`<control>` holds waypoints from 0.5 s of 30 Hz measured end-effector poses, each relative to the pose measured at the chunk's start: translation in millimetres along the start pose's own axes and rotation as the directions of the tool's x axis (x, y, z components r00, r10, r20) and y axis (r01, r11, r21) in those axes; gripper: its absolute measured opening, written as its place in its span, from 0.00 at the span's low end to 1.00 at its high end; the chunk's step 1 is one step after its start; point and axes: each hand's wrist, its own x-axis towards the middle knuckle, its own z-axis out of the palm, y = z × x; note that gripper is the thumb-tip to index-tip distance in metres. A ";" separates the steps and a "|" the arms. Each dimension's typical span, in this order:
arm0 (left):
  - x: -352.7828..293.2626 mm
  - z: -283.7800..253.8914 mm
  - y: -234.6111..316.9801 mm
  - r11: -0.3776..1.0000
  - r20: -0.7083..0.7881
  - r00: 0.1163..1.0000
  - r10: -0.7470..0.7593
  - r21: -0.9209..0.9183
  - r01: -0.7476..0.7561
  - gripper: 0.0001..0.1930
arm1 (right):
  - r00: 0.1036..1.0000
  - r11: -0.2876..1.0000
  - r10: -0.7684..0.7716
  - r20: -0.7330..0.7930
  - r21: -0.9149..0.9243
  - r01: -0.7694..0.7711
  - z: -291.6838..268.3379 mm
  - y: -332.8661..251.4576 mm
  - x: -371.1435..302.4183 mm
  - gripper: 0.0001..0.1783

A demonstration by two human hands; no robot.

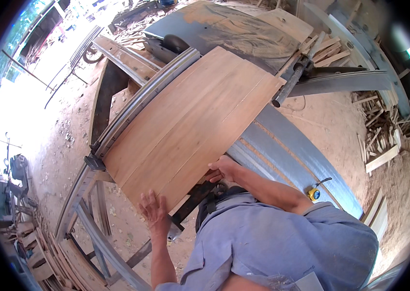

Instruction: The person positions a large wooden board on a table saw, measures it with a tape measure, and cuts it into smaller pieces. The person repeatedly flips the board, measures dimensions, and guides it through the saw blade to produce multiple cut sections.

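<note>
A wide wooden panel of joined boards lies on a metal table saw, its long left side alongside a metal rail. My left hand rests at the panel's near end, its fingers stretched out over the top face by the corner. Beside the panel's right edge, close to my body, my right hand has its fingers curled at the edge, gripping it. The undersides of those fingers are partly hidden.
The grey metal table extends to the right, with a yellow tape measure on it. Beyond the panel stands a sawdust-covered surface. A metal bar sits by the far right corner. Wood offcuts are heaped at right.
</note>
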 end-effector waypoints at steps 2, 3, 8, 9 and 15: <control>-2.8 3.0 1.1 1.000 -0.015 1.000 -0.017 0.007 0.017 0.30 | 1.000 0.998 0.013 -0.004 -0.056 -0.013 -1.1 0.2 -0.7 0.22; -2.1 4.1 1.3 1.000 0.002 1.000 -0.021 -0.009 0.021 0.31 | 1.000 0.995 0.022 -0.011 -0.097 -0.023 -3.0 -1.9 -1.1 0.22; 6.0 -5.3 6.5 0.997 0.094 0.993 -0.071 -0.037 0.075 0.28 | 0.993 0.961 0.119 -0.023 -0.249 -0.121 -11.1 -16.5 -3.6 0.25; 7.3 -1.1 5.6 0.996 0.078 0.995 -0.069 -0.046 0.072 0.29 | 0.990 0.953 0.141 -0.029 -0.268 -0.144 -13.8 -19.5 -2.4 0.25; 5.2 -6.6 6.4 0.987 0.119 0.984 -0.134 -0.077 0.144 0.35 | 0.989 0.925 0.138 -0.055 -0.350 -0.149 -8.9 -29.8 -7.0 0.27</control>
